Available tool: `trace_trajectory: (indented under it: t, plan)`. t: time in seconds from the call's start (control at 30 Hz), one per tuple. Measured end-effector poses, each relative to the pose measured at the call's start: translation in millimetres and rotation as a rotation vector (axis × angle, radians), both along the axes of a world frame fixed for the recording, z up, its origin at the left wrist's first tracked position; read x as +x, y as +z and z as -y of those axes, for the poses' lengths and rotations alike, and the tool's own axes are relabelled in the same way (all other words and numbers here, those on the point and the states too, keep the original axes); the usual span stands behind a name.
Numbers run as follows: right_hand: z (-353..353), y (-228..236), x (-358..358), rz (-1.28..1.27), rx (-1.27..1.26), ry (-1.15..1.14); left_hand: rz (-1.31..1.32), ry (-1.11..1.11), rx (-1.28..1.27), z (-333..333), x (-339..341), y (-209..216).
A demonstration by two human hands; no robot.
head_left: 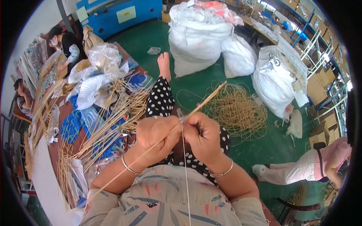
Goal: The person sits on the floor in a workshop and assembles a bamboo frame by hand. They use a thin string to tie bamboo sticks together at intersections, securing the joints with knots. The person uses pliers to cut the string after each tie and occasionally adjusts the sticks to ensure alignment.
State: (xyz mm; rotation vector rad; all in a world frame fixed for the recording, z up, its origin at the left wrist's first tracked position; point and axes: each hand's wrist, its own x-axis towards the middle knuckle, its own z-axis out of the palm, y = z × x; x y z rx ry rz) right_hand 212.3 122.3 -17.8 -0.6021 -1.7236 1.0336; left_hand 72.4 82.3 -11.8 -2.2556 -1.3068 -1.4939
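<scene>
My left hand point(158, 135) and my right hand point(203, 136) are close together in front of my chest, both closed. A tan cane strip point(209, 98) runs slantwise through them, its thicker end pointing away to the right and a thin length passing under my left forearm. My left fingers are wrapped round the cane. My right thumb and fingers pinch at the point where a thin white string point(185, 165) meets it. The string hangs down toward my body. A small clear wisp point(180, 113) shows just above my fingertips. My fingers hide the exact joint.
A tangled coil of cane point(237, 113) lies on the green floor ahead right. Bundles of cane point(102, 137) and plastic bags point(105, 56) cover the left side. Large white sacks point(196, 45) stand ahead. One person point(71, 47) sits far left; another point(316, 164) is at right.
</scene>
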Motion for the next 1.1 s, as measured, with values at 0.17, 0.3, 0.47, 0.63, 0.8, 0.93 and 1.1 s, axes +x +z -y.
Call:
trace_trajectory:
  t: [0.17,0.3,0.47,0.63,0.8,0.93,1.1]
  plan:
    - [11,34,13,0.156,0.101,0.233,0.099,0.02,0.001,2,-4,8]
    - [41,49,16,-0.149,0.05,0.579,0.008,0.047,0.034,16,-1,30]
    - [47,53,28,-0.131,0.164,0.456,0.053,-0.368,0.024,41,-12,49]
    - [55,71,35,-0.027,0.325,0.216,0.112,-0.39,0.066,53,-8,51]
    - [51,64,32,0.087,0.385,0.147,0.197,-0.362,0.05,56,3,54]
    - [37,45,15,0.027,0.434,0.033,0.108,-0.371,0.02,37,-8,28]
    - [-2,-5,-9,0.029,-0.123,0.018,0.294,-0.042,-0.316,8,3,4]
